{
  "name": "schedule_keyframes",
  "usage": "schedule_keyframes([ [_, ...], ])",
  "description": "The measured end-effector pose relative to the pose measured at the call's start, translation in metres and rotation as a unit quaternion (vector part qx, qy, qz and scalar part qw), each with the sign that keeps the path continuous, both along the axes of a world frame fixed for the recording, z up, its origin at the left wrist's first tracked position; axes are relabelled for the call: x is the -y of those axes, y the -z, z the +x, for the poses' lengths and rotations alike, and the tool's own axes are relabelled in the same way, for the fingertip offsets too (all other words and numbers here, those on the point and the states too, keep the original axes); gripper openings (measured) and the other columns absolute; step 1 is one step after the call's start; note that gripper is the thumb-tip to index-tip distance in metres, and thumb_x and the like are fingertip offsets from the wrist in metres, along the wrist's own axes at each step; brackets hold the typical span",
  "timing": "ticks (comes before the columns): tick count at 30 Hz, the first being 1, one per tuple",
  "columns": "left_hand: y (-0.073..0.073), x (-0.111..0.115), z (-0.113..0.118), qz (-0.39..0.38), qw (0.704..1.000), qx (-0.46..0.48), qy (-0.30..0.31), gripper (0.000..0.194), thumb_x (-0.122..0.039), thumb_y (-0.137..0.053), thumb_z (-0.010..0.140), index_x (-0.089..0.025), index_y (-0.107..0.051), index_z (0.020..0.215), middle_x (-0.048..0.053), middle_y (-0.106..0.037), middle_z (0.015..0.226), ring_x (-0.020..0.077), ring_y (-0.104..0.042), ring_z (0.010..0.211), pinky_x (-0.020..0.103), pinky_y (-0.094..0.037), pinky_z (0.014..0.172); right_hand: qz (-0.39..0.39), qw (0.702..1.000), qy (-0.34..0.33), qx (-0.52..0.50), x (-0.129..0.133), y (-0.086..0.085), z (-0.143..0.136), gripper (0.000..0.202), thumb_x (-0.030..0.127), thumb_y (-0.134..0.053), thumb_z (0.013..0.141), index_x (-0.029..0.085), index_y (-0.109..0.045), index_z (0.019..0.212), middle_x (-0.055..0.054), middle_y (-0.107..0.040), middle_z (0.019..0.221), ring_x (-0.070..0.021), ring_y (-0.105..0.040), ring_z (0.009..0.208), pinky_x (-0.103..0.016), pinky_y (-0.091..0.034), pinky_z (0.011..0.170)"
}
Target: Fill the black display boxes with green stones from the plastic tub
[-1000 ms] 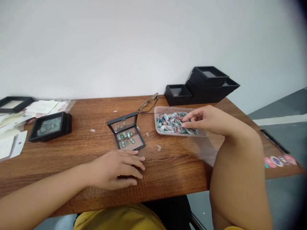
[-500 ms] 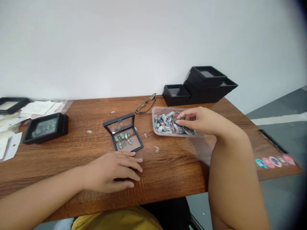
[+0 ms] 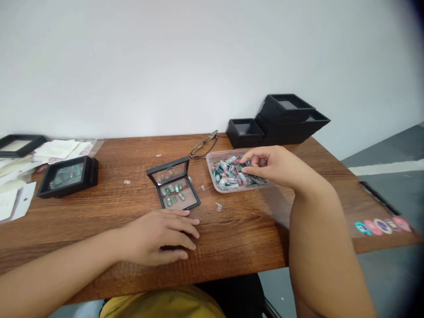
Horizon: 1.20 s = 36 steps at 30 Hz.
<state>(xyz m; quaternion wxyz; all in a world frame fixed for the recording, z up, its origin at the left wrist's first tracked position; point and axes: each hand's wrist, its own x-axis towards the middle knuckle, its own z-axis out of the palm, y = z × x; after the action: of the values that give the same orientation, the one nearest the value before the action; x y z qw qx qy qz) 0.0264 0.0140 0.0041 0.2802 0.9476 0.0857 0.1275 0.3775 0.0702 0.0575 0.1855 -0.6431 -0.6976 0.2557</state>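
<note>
My left hand (image 3: 165, 236) lies flat on the table with its fingers spread, just in front of an open black display case (image 3: 196, 205). Several green false nails (image 3: 171, 189) sit in rows on the case's base, and its lid with a clear window stands tilted up. At the right, my right hand (image 3: 265, 162) reaches over a clear plastic tub (image 3: 212, 180) heaped with wrapped false nails (image 3: 228, 172). Its thumb and index fingertips touch the pile with a gap between them, while the other fingers curl in.
Black cases (image 3: 285, 121) are stacked against the wall, beside folded glasses (image 3: 202, 145). A shut case with nails (image 3: 66, 176) and white cards (image 3: 58, 149) lie at the left. Small clear pieces (image 3: 219, 206) dot the table. Round stickers (image 3: 382, 226) mark the right corner.
The tub has turned and shifted slightly left under my right hand, whose fingers have moved a little among the nails. My left hand stays in place. The whole view has shifted slightly.
</note>
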Motion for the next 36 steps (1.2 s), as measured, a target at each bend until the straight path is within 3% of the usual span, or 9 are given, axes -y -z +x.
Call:
schedule_keyframes([
  [6, 0.0, -0.001, 0.0, -0.002, 1.0, -0.001, 0.0, 0.021, -0.028, -0.063, 0.096, -0.024, -0.068, 0.116, -0.001, -0.072, 0.127, 0.0147, -0.058, 0.134, 0.029, -0.038, 0.123, 0.007, 0.999, -0.048, -0.002, -0.005, 0.008, -0.008, 0.027, 0.042, -0.072, 0.075, 0.021, -0.074, 0.092, 0.002, -0.057, 0.063, -0.0132, -0.05, 0.058, -0.029, -0.037, 0.056],
  [11, 0.0, -0.001, 0.001, 0.0, 1.0, -0.001, 0.0, 0.021, -0.027, -0.064, 0.096, -0.024, -0.068, 0.116, -0.002, -0.073, 0.127, 0.0143, -0.058, 0.134, 0.028, -0.037, 0.123, 0.019, 0.999, -0.032, -0.017, -0.005, 0.007, -0.005, 0.027, 0.042, -0.073, 0.073, 0.02, -0.07, 0.088, -0.001, -0.065, 0.071, -0.0148, -0.056, 0.063, -0.028, -0.041, 0.058],
  [25, -0.002, -0.001, 0.002, -0.003, 1.0, 0.002, 0.003, 0.021, -0.028, -0.061, 0.097, -0.023, -0.069, 0.116, 0.002, -0.073, 0.125, 0.0187, -0.06, 0.133, 0.034, -0.043, 0.12, 0.014, 0.999, -0.026, 0.044, -0.001, -0.002, -0.009, 0.021, 0.04, -0.064, 0.081, 0.02, -0.071, 0.083, 0.0, -0.067, 0.068, -0.0148, -0.055, 0.06, -0.029, -0.04, 0.058],
  [31, -0.001, -0.001, 0.002, -0.002, 1.0, 0.007, 0.003, 0.02, -0.028, -0.061, 0.097, -0.023, -0.069, 0.115, 0.002, -0.074, 0.125, 0.0183, -0.061, 0.132, 0.033, -0.043, 0.12, 0.014, 0.997, -0.031, -0.07, 0.001, -0.004, -0.007, 0.022, 0.042, -0.067, 0.082, 0.021, -0.066, 0.082, -0.002, -0.068, 0.076, -0.0158, -0.058, 0.068, -0.029, -0.044, 0.06],
  [36, -0.001, -0.002, 0.002, -0.007, 1.0, 0.004, 0.005, 0.02, -0.029, -0.061, 0.097, -0.023, -0.069, 0.115, 0.002, -0.073, 0.125, 0.0188, -0.06, 0.133, 0.033, -0.043, 0.119, 0.003, 0.98, -0.022, -0.198, 0.005, -0.012, -0.01, 0.024, 0.044, -0.072, 0.081, 0.023, -0.061, 0.088, 0.0, -0.067, 0.075, -0.0142, -0.057, 0.059, -0.027, -0.041, 0.048],
])
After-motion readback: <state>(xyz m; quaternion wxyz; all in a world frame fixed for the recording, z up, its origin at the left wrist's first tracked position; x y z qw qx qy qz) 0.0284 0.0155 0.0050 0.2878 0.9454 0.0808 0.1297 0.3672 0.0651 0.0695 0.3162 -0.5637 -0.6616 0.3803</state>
